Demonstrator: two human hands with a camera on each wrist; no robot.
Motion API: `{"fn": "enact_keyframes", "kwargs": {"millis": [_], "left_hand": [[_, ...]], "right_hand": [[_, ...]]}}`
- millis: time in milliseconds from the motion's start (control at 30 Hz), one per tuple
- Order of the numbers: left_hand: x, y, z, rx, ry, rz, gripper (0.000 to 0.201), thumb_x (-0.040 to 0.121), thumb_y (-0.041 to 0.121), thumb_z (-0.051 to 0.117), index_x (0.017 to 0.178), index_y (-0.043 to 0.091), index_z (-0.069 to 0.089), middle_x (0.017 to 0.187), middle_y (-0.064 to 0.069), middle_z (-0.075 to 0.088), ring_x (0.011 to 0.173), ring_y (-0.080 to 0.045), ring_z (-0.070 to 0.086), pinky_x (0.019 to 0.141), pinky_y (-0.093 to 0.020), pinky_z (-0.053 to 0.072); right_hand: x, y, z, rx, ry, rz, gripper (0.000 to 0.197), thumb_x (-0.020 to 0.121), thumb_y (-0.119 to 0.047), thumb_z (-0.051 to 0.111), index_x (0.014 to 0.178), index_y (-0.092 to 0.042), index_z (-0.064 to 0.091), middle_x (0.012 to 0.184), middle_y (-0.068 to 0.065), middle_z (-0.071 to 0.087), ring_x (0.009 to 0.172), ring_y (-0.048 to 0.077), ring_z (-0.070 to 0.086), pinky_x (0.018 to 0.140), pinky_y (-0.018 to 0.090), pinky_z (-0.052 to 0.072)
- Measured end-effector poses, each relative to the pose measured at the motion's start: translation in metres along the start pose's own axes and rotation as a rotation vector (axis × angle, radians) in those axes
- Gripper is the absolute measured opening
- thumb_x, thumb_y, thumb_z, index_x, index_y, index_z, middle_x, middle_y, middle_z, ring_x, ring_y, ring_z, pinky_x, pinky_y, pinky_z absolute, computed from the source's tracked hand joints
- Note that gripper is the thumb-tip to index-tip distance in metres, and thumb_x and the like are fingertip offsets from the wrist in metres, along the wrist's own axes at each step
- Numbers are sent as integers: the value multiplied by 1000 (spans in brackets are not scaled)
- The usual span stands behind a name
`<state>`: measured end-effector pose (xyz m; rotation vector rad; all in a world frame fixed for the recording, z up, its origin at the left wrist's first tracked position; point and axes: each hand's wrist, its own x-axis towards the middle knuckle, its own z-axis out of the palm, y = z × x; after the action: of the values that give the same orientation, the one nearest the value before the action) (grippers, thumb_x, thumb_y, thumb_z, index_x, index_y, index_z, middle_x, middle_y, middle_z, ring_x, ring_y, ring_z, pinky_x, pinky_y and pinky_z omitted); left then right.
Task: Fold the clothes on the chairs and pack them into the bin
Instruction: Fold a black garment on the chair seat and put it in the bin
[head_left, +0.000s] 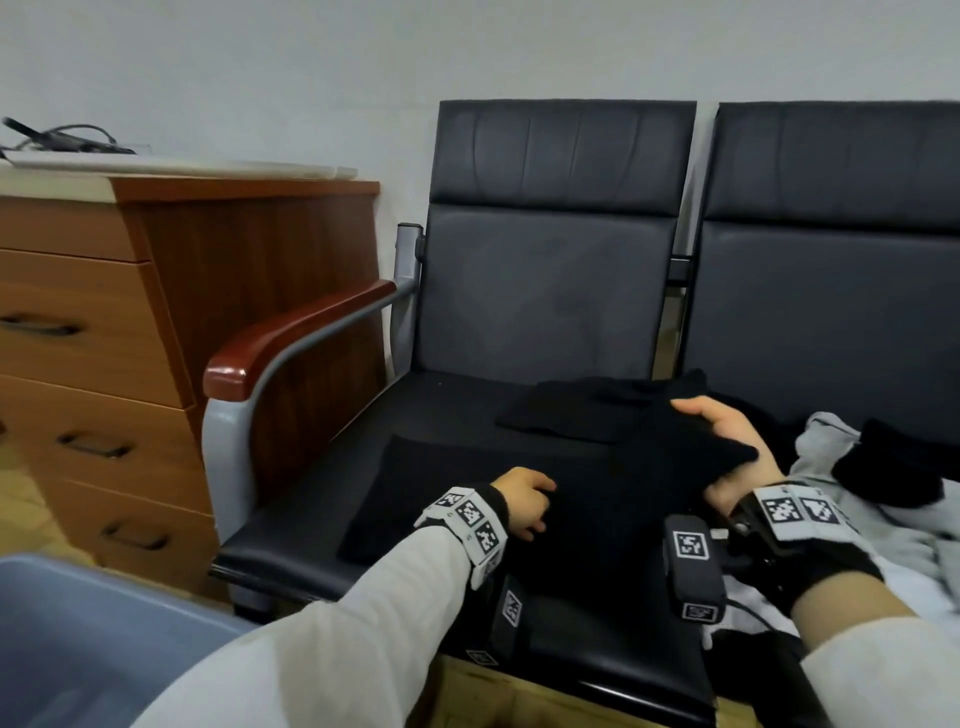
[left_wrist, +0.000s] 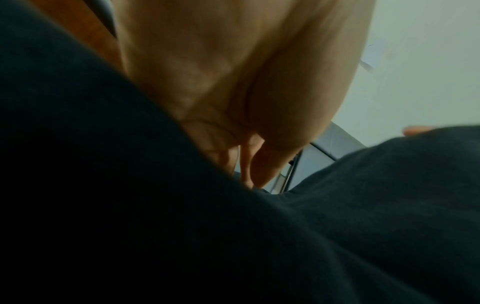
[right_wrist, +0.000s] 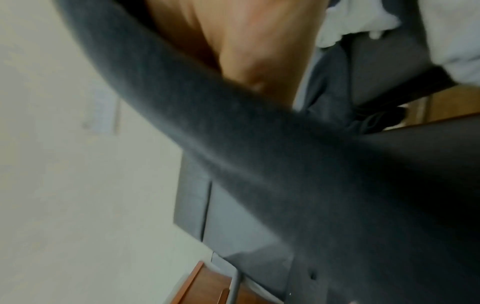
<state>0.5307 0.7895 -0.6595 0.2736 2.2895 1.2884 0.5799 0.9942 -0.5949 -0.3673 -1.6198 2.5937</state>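
Observation:
A black garment (head_left: 457, 493) lies spread across the seat of the left chair (head_left: 545, 291). My left hand (head_left: 524, 501) rests on its near middle, fingers curled down into the cloth. In the left wrist view the left hand's fingertips (left_wrist: 249, 174) meet at the black cloth (left_wrist: 259, 246). My right hand (head_left: 727, 441) grips a raised fold of the same garment at its right side, thumb on top and fingers beneath. In the right wrist view that cloth (right_wrist: 285, 154) stretches blurred across the right hand (right_wrist: 246, 47). The blue bin (head_left: 78, 649) stands at the lower left.
A light grey garment (head_left: 857, 467) with a dark piece (head_left: 893, 462) on it is heaped on the right chair (head_left: 831, 291). A red-brown armrest (head_left: 291, 332) borders the left chair. Left of it stands a wooden drawer cabinet (head_left: 104, 338) with cables on top.

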Motion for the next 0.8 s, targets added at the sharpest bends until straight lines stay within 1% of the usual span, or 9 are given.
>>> {"fn": "enact_keyframes", "kwargs": {"millis": [133,200,300,400,467,533,633,733,800], "left_hand": [[5,15,21,-209,-50,69,49,96,-3,36,142,14,38,114,-7,47,78,-8,54,60,-18,52],[3,19,11,-373,13,83,46,96,-4,34,138,11,42,112,-7,49,78,-9,54,63,-22,51],[-10,11,-26,-601,158,27,30,99,4,38,127,7,47,111,-9,52,74,-18,59,52,-27,54],[-26,-19,-68,-631,244,-113,33,102,33,36,120,8,48,111,-13,61,65,-19,64,41,-18,50],[-32,-40,-86,-638,262,-193,54,98,53,28,113,6,51,98,-11,63,57,-18,66,43,-18,48],[-33,-58,-95,-669,242,-220,67,94,63,24,102,4,55,93,-10,59,63,-19,62,50,-22,45],[-35,-63,-95,-631,201,-223,51,96,53,34,88,9,57,82,-6,57,51,-13,56,42,-18,42],[-28,-63,-93,-510,287,-212,17,95,22,55,95,6,59,89,-12,62,57,-17,61,49,-22,50],[-25,-63,-92,-451,346,-192,27,89,18,63,111,2,57,97,-15,65,71,-22,67,63,-31,57]], "right_hand": [[2,2,43,-172,52,-86,18,78,-13,58,93,-6,64,84,17,62,64,25,60,59,29,48],[2,7,63,-247,65,-172,10,82,-1,52,82,-9,56,76,12,58,62,22,56,49,22,45],[2,20,94,-330,12,-210,13,80,5,51,81,-7,56,79,15,57,72,24,54,61,29,42],[8,50,122,-423,-42,-212,16,77,5,55,79,-11,59,84,15,60,82,25,55,71,34,44],[9,73,140,-432,-225,-99,34,85,-3,59,113,-20,58,103,11,65,88,28,62,75,35,50],[9,90,150,-496,-383,113,67,93,-18,59,148,-26,21,109,9,60,80,23,63,70,33,54],[18,89,137,-579,-243,90,74,96,-19,54,153,-19,8,91,4,59,69,14,60,57,25,52],[28,74,105,-533,-12,20,54,95,-8,48,146,-13,31,79,3,59,62,13,55,51,24,46],[28,71,85,-552,76,40,45,93,-5,47,138,-12,42,74,3,58,59,13,52,51,24,42]]}}
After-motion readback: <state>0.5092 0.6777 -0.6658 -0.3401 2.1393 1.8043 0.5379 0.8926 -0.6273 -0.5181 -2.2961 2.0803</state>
